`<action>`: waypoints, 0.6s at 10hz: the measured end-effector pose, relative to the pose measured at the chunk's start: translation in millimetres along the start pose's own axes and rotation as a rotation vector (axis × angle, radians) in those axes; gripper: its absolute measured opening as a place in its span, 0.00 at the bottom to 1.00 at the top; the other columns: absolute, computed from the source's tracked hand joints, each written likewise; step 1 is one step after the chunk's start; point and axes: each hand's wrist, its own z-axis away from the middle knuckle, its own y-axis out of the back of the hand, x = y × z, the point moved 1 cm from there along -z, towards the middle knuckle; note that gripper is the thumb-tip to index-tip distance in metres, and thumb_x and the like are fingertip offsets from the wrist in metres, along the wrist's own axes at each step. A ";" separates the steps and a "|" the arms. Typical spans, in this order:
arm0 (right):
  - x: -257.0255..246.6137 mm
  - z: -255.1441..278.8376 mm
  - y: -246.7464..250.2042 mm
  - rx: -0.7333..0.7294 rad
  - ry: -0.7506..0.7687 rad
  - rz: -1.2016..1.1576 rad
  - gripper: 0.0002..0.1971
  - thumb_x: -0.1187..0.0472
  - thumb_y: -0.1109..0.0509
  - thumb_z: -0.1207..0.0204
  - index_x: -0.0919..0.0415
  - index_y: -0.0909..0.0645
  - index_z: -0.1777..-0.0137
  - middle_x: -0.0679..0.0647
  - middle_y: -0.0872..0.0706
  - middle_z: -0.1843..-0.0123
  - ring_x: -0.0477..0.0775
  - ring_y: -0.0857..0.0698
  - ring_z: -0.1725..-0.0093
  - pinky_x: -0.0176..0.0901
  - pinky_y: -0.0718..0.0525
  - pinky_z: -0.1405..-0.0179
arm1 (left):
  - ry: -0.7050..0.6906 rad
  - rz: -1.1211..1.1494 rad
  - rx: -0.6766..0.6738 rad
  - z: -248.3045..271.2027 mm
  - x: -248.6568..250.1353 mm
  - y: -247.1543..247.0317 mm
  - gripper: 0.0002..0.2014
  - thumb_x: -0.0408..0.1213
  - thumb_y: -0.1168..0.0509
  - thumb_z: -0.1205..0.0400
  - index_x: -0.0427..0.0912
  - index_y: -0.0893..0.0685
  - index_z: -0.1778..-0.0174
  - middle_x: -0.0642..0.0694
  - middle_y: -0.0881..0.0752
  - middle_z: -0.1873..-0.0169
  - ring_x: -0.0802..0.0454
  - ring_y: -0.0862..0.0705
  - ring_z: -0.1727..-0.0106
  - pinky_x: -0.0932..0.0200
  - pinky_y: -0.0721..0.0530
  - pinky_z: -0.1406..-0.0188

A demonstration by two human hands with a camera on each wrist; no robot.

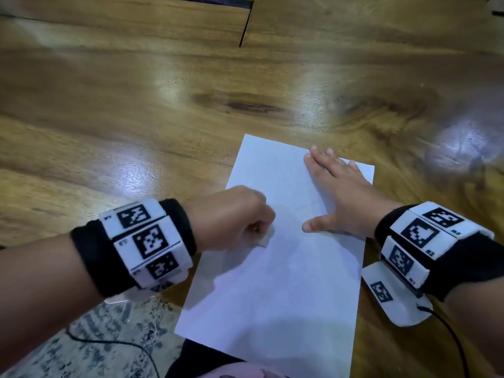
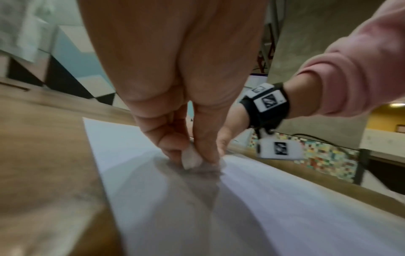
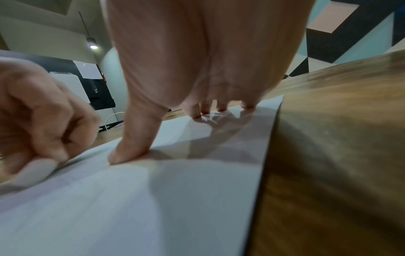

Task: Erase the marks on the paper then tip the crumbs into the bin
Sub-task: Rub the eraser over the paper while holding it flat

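White paper (image 1: 275,282) lies flat on the wooden table (image 1: 136,118), near the table's front edge, slightly skewed. Left hand (image 1: 231,218) is curled into a tight fist-like pinch over the left-middle part of the sheet, thumb and fingers gripping a small white eraser (image 2: 191,158). The eraser tip touches the paper; the left wrist view shows it poking out below the fingertips (image 2: 206,154), right on the sheet. In the right wrist view the same eraser (image 3: 35,170) sits pressed against the paper at the left side.

Right hand (image 1: 341,195) lies spread wide and flat on the upper right part of the sheet, fingers straight and pointing away, thumb (image 3: 133,138) stretched out toward the left hand, tip pressing the paper. Holds nothing, just pins the page down. The hands are close, not touching.

Marks on the paper: too faint and blurred to tell. Crumbs: cannot tell.

Both wrists carry black bands with white tag blocks (image 1: 147,241). A pink sleeve (image 2: 355,78) shows on the right arm. A thin black cable (image 1: 450,331) runs off the right wrist unit. Patterned floor (image 1: 81,345) shows below the table edge at lower left.
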 end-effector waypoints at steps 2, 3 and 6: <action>-0.5 0.1 0.4 -0.008 0.001 -0.003 0.60 0.38 0.26 0.35 0.53 0.68 0.18 0.44 0.72 0.17 0.46 0.70 0.18 0.48 0.67 0.20 | 0.145 0.030 0.208 -13.7 -15.3 12.5 0.04 0.32 0.32 0.29 0.40 0.19 0.69 0.45 0.19 0.68 0.46 0.23 0.64 0.56 0.28 0.67; -0.6 0.1 0.8 -0.006 -0.002 -0.001 0.60 0.38 0.26 0.35 0.53 0.68 0.18 0.44 0.71 0.17 0.47 0.70 0.18 0.48 0.67 0.20 | 0.089 0.091 0.026 10.8 -10.1 -1.5 0.06 0.34 0.29 0.30 0.40 0.20 0.70 0.51 0.19 0.72 0.51 0.23 0.68 0.62 0.26 0.69; -0.5 -0.3 0.3 -0.003 -0.004 -0.007 0.60 0.38 0.26 0.35 0.52 0.68 0.18 0.43 0.71 0.17 0.46 0.69 0.18 0.47 0.67 0.20 | 0.159 0.022 0.251 -7.1 -17.9 13.7 0.04 0.33 0.30 0.30 0.39 0.17 0.69 0.42 0.16 0.69 0.49 0.26 0.67 0.68 0.34 0.73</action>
